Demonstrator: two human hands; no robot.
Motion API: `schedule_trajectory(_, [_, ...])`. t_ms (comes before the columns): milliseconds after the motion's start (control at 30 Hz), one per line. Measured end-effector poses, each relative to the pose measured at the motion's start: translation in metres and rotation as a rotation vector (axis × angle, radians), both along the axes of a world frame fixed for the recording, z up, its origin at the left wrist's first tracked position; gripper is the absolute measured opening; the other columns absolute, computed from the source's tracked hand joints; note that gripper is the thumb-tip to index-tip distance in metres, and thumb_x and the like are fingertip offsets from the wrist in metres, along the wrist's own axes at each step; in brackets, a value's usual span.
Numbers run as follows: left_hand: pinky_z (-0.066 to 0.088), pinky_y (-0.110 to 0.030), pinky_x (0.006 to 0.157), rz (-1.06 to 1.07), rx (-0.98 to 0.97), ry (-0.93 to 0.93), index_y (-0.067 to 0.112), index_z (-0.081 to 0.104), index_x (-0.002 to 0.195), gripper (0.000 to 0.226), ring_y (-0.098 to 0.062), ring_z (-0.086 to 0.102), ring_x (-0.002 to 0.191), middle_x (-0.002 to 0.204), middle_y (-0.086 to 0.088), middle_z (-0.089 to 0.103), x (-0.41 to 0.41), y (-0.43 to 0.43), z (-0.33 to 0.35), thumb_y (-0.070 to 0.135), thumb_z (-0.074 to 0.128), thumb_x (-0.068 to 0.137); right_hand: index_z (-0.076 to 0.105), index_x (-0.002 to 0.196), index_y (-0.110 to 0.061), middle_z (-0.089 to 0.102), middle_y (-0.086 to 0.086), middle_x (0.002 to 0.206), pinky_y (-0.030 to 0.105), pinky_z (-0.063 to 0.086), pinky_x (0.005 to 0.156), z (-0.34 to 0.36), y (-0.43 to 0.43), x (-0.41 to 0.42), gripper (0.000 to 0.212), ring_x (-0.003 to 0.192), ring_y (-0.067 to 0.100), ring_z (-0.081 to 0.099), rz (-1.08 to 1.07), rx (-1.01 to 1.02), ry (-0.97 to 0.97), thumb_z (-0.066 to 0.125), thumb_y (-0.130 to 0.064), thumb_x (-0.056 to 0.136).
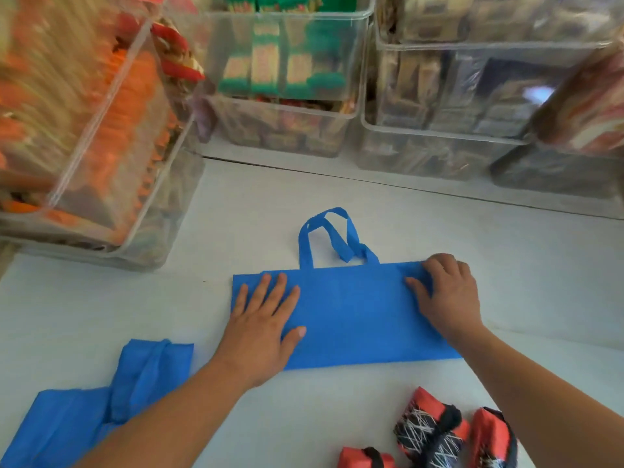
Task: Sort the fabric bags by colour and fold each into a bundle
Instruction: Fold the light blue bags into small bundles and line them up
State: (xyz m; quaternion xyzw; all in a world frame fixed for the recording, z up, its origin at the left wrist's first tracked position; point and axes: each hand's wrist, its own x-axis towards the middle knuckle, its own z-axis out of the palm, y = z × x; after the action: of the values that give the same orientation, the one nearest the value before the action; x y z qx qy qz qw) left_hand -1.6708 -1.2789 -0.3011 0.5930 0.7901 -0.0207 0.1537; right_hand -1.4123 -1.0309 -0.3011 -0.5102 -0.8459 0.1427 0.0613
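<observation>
Head view: clear bins (439, 132) of orange, green, brown packets (297, 69) behind blue bag (354, 312)

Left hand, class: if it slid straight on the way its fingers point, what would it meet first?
The left hand lies flat on the blue bag. Going straight on, it would probably brush the bag's handles. If it passed just left of them, it would reach the clear bin behind.
</observation>
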Motion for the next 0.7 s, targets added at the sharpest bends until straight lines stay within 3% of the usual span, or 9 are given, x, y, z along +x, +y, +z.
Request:
schedule_trajectory(200, [0.011, -0.062, 0.125, 0.017, 0.018, 0.073, 0.026, 0.019, 0.164, 0.077, -0.028, 0.001, 0.160, 0.172, -0.003, 0.011, 0.004, -0.003, -0.019, 0.068, 0.028, 0.100, 0.051, 0.148, -0.023, 0.055, 0.008, 0.138, 0.055, 0.035, 0.100, -0.008, -0.013, -0.008, 0.050, 0.127, 0.038, 0.045, -0.062, 0.116, -0.041, 0.059, -0.038, 0.100])
schedule_trajectory(267, [0.011, -0.062, 0.125, 0.019, 0.019, 0.086, 0.026, 0.019, 0.164, 0.078, -0.028, 0.001, 0.160, 0.172, -0.003, 0.011, 0.006, -0.003, -0.019, 0.069, 0.029, 0.100, 0.051, 0.150, -0.023, 0.048, 0.014, 0.151, 0.059, 0.029, 0.110, -0.002, -0.031, -0.011, 0.056, 0.140, 0.043, 0.040, 0.087, 0.216, -0.062, 0.055, -0.044, 0.099])
schedule_trajectory(367, [0.012, -0.062, 0.125, 0.020, 0.023, 0.071, 0.025, 0.022, 0.164, 0.078, -0.029, 0.002, 0.160, 0.172, -0.004, 0.012, 0.005, -0.003, -0.016, 0.069, 0.030, 0.099, 0.040, 0.156, -0.038, 0.029, 0.006, 0.168, 0.061, 0.014, 0.124, -0.006, -0.057, -0.008, 0.064, 0.155, 0.039, 0.023, 0.358, 0.149, -0.171, 0.042, -0.066, 0.099])
schedule_trajectory(433, [0.013, -0.062, 0.124, 0.005, 0.055, 0.059, 0.025, 0.023, 0.163, 0.078, -0.028, 0.002, 0.160, 0.172, -0.003, 0.012, 0.003, -0.006, -0.018, 0.069, 0.031, 0.099, 0.030, 0.158, -0.045, 0.018, -0.003, 0.171, 0.059, 0.014, 0.125, -0.013, -0.058, -0.006, 0.068, 0.157, 0.034, 0.017, 0.364, 0.071, -0.227, 0.027, -0.076, 0.098])
schedule_trajectory(533, [0.014, -0.064, 0.124, -0.066, 0.134, 0.061, 0.029, 0.027, 0.162, 0.077, -0.027, 0.005, 0.160, 0.172, -0.002, 0.015, -0.001, -0.012, -0.022, 0.071, 0.033, 0.098, 0.025, 0.159, -0.048, 0.015, -0.006, 0.171, 0.057, 0.013, 0.126, -0.018, -0.055, -0.005, 0.070, 0.158, 0.030, 0.014, 0.346, 0.049, -0.248, 0.021, -0.079, 0.096])
schedule_trajectory(700, [0.013, -0.063, 0.123, -0.425, 0.194, 0.097, 0.041, 0.030, 0.160, 0.076, -0.031, 0.012, 0.159, 0.172, 0.000, 0.017, -0.003, -0.021, -0.026, 0.080, 0.031, 0.095, 0.022, 0.159, -0.051, 0.011, -0.008, 0.172, 0.056, 0.010, 0.127, -0.018, -0.055, -0.006, 0.072, 0.159, 0.028, 0.009, 0.334, 0.039, -0.261, 0.016, -0.082, 0.095])
